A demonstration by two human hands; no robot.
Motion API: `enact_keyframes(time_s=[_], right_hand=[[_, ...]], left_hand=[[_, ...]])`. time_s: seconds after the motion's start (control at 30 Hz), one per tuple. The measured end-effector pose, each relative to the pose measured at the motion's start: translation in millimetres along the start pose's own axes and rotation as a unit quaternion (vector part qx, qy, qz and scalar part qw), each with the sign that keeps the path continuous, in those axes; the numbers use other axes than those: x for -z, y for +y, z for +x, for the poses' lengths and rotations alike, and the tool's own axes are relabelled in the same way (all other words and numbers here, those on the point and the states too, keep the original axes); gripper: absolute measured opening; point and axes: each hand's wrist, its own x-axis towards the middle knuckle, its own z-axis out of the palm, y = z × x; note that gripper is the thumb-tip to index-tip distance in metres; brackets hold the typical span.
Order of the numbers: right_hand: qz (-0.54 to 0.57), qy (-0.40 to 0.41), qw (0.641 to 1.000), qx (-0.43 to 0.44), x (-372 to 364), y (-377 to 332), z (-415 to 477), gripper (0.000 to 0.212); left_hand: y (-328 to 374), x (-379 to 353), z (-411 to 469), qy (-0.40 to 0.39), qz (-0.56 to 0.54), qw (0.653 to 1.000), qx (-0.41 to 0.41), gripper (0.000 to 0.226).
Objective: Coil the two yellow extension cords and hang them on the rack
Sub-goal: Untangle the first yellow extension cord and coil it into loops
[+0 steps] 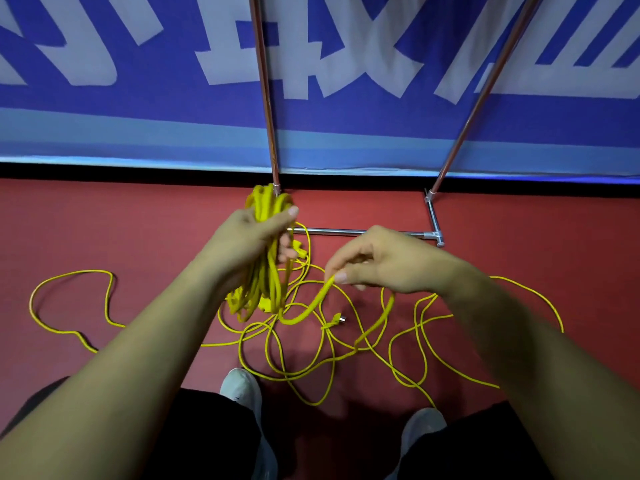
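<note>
A person stands over a tangle of yellow extension cord on a red floor [104, 220], seen from a head-worn camera. The left hand [249, 244] is closed around a coiled bundle [265, 271] of several loops, fingers wrapped tight, the loops hanging down toward 6 o'clock below the fist. The right hand [384, 261], at 3 o'clock from the bundle, pinches a single strand [311, 306] between thumb and forefinger, the other fingers loosely curled; that strand sags from the bundle's foot up to the pinch.

Much loose cord [346, 358] lies spread on the floor from 9 o'clock round to 3 o'clock, crossing itself in many loops just ahead of the person's white shoes [242, 386]. A plug [337, 319] lies among them, near the centre.

The rack [363, 232], with its chrome base bar and two slanting uprights, stands at 12 o'clock against a blue banner [138, 116]. Nothing is seen hanging on the part in view.

By the look of it, the first cord is partly coiled; whether the floor tangle is one cord or two cannot be told. The rest of the coiling and both hangings appear to remain.
</note>
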Motion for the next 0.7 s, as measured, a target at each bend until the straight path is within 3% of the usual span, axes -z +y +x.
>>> enact_keyframes(time_s=[0.1, 0.2, 0.3, 0.37, 0.5, 0.57, 0.7], right_hand=[[0.108, 0.085, 0.990, 0.004, -6, -4, 8, 0.011], [0.210, 0.182, 0.961, 0.003, -2, 2, 12, 0.004], [0.209, 0.236, 0.949, -0.005, 4, 9, 12, 0.015], [0.166, 0.212, 0.963, -0.013, 9, 20, 10, 0.015], [0.044, 0.045, 0.994, -0.085, 21, 63, -4, 0.019], [0.070, 0.061, 0.989, -0.110, 24, 76, -9, 0.014], [0.252, 0.188, 0.946, -0.078, 25, 64, -4, 0.006]], left_hand=[[1, -11, -7, -0.101, -0.010, 0.993, 0.059, 0.032], [6, -16, -11, -0.142, -0.055, 0.983, 0.104, 0.033], [7, -23, -14, -0.192, -0.075, 0.972, 0.112, 0.030], [6, -26, -13, -0.209, -0.104, 0.967, 0.105, 0.025], [11, -16, -5, -0.189, -0.176, 0.961, 0.095, 0.020], [13, -8, -2, -0.176, -0.188, 0.961, 0.098, 0.021], [16, 3, -4, -0.165, -0.158, 0.968, 0.106, 0.025]])
